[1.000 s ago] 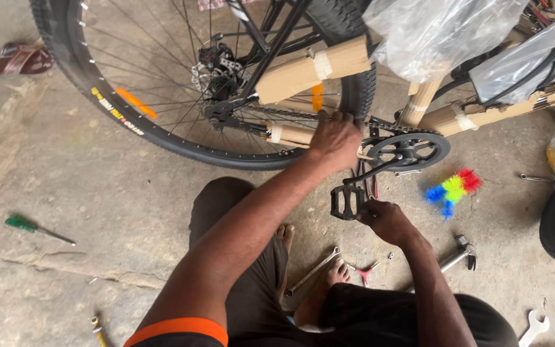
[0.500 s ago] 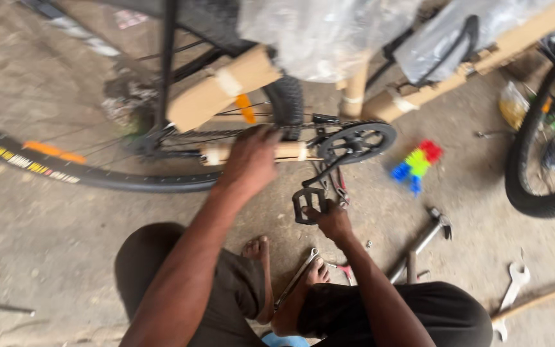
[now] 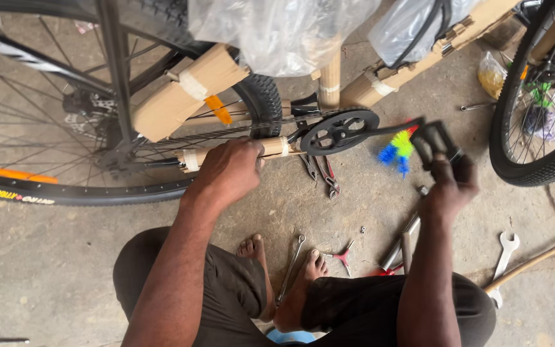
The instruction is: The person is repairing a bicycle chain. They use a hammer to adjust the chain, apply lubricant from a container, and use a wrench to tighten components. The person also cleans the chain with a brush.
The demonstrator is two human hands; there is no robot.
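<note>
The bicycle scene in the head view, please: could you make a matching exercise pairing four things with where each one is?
Things:
1. left hand
2. right hand
3. open-end spanner
4. pliers

Places:
A. on the floor under the chainring
B. on the black pedal
C. gripping the cardboard-wrapped frame tube
D. on the floor at the right, beside a wooden stick

Pairs: 1-C, 2-B, 3-D, 4-A
</note>
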